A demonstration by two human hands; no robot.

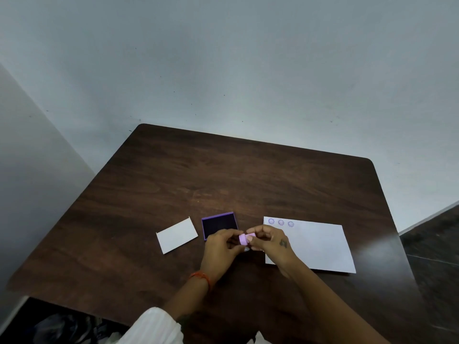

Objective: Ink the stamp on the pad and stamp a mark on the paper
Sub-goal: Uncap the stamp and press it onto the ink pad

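A small pale pink stamp [245, 238] is held between both hands just above the table. My left hand [221, 247] pinches its left end and my right hand [269, 240] grips its right end. Right behind my left hand lies the open purple ink pad [218, 224] with its dark inked surface showing. The white paper [320, 247] lies to the right, partly under my right wrist, with three purple round marks [281, 222] in a row along its top left edge.
A small white card [176, 235] lies left of the ink pad. Everything rests on a dark brown wooden table [223, 175] pushed against a grey wall. Dark floor shows past the table's right edge.
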